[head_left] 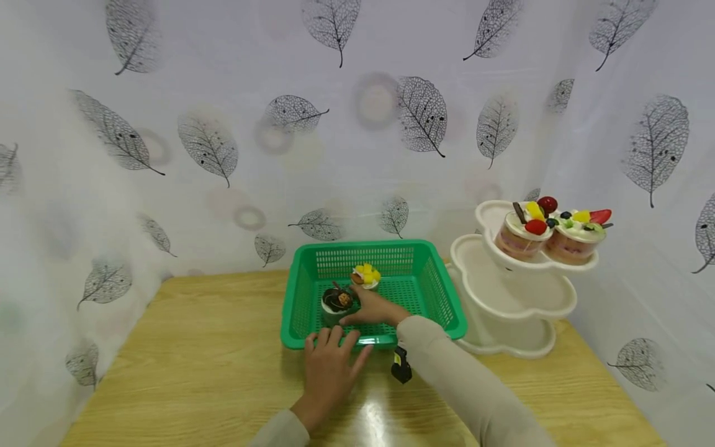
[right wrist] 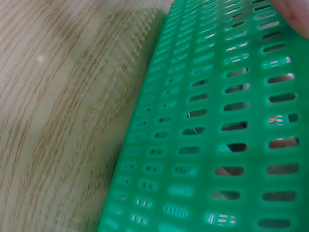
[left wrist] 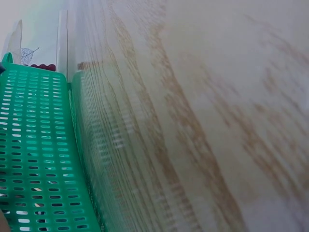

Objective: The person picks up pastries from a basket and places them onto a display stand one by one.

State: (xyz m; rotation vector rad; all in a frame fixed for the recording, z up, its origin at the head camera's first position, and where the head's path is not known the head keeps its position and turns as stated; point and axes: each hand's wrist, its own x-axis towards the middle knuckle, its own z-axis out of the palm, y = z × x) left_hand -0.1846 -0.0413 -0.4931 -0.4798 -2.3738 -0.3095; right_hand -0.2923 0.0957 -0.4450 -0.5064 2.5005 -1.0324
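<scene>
A green plastic basket (head_left: pixel 441 292) stands on the wooden table. Inside it, my right hand (head_left: pixel 371 308) grips a clear dessert cup with a dark chocolate topping (head_left: pixel 334 305), thumb at the near side and fingers at the far side. Just behind sits a second dessert cup, topped with yellow fruit cubes (head_left: pixel 366 276). My left hand (head_left: pixel 329 366) holds the basket's near rim, fingers over the top and thumb low at the outer wall. The slotted wall of the basket (left wrist: pixel 38 125) fills the left of the left wrist view; in the right wrist view the same wall (right wrist: pixel 231 145) hides most of the cups.
A white tiered stand (head_left: pixel 511 292) with scalloped trays is right of the basket. Its top tray bears two fruit-topped dessert cups (head_left: pixel 519 239). The table (head_left: pixel 195 360) extends left, and a leaf-patterned curtain (head_left: pixel 346 167) hangs behind. A black strap end (head_left: pixel 401 366) hangs under my right wrist.
</scene>
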